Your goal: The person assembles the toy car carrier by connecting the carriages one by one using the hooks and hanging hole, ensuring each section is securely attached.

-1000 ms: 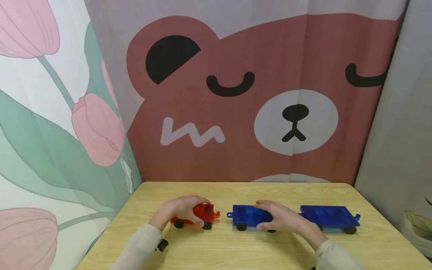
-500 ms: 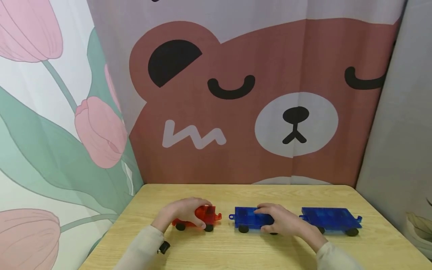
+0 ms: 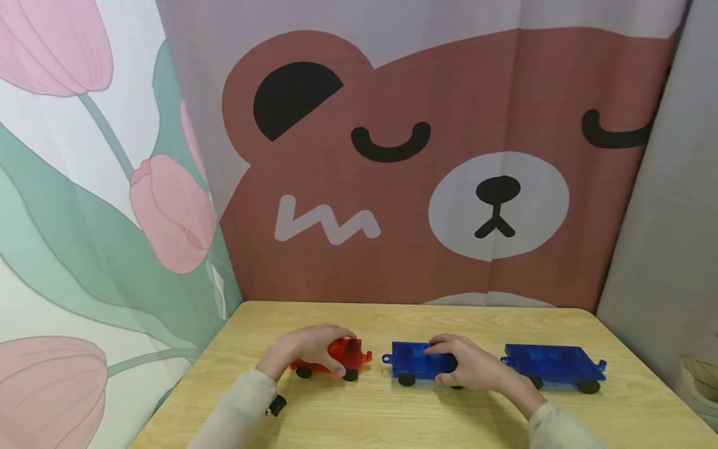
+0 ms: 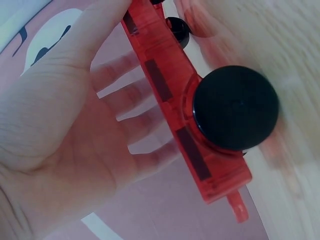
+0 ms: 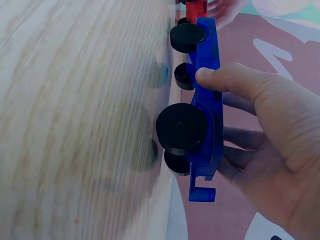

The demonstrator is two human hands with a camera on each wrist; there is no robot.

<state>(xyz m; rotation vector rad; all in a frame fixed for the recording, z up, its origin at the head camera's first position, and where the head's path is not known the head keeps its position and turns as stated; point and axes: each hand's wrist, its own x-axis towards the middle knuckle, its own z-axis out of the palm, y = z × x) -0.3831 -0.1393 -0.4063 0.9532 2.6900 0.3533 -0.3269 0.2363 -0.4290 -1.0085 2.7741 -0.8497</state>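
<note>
Altogether, three toy vehicles were counted, set in a row along the wooden table (image 3: 359,418): one red, two blue, all translucent. The red car (image 3: 352,353) was grasped in the left grip (image 3: 314,345), thumb on the near side and fingers behind. The middle blue car (image 3: 412,360) was grasped likewise in the right grip (image 3: 471,365). The outer blue car (image 3: 555,363) was left unheld, its inner end partly hidden behind the right wrist.

One red hook (image 3: 367,357) was seen at the red car's end, facing one blue ring (image 3: 387,359) on the middle car; the two were near each other but apart. Four black wheels (image 5: 181,127) were counted under the middle blue car in the right wrist view, with one blue hook (image 5: 202,194) at its other end. Three dark rectangular patches (image 4: 194,152) were noted along the red car's body. One brown bear print (image 3: 320,274) was seen behind, marked with one pale zigzag stroke (image 3: 328,222).
</note>
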